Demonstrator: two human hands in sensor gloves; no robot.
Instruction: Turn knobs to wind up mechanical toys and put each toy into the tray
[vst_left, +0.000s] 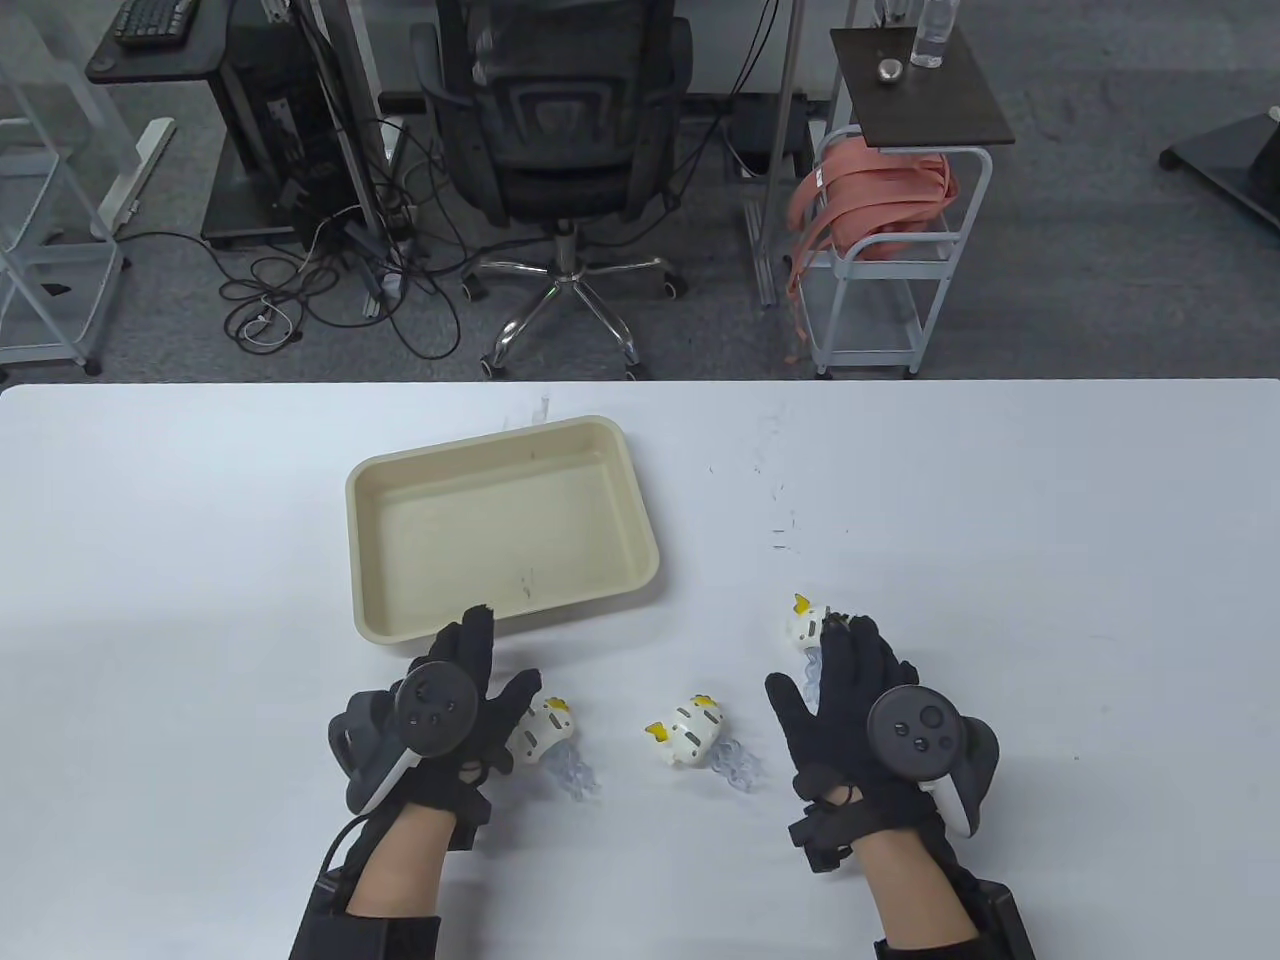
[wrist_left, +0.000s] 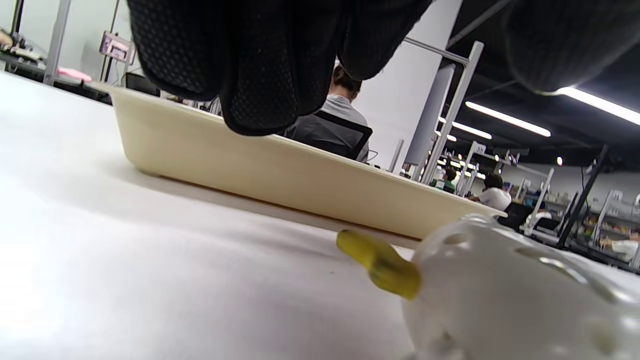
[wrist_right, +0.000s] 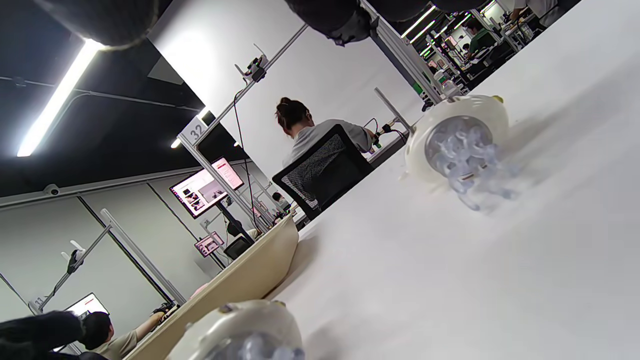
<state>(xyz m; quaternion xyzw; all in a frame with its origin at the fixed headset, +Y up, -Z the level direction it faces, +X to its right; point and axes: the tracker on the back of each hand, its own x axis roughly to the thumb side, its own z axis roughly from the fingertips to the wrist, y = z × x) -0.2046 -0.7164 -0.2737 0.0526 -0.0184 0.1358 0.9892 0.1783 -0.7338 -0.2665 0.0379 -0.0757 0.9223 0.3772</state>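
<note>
Both hands lie low at the table's near edge, palms down, fingers loosely spread, neither grip holding anything. Left hand (vst_left: 455, 715) covers part of the left toy (vst_left: 545, 728), whose white body and clear legs stick out beside the thumb; whether the fingers touch it cannot be told. Right hand (vst_left: 860, 720) hides most of the right toy (vst_left: 808, 625), only its head and yellow knob showing past the fingertips; contact there is unclear too. Middle toy (vst_left: 690, 738) lies on its side between the hands, untouched. All three toys are on the table (vst_left: 1000, 520), outside the tray (vst_left: 500, 525), which sits just beyond the left hand. Only the left wrist view shows the left toy's knob (wrist_left: 382, 262) close up, blurred, with the tray's wall (wrist_left: 280, 172) behind. Right wrist view shows the clear legs of the middle toy (wrist_right: 462, 150).
</note>
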